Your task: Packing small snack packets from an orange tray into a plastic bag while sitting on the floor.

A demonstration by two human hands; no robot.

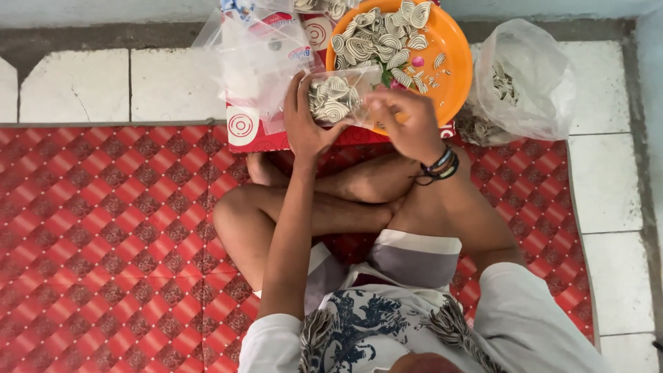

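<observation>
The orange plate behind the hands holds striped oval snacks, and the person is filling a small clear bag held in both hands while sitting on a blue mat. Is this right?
Not quite: the mat is red with a diamond pattern, not blue, as the head view shows. The rest stands: orange plate, striped oval snacks, small clear bag between left hand and right hand.

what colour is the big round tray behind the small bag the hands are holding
Bright orange tray, seen in the head view, its only view.
</observation>
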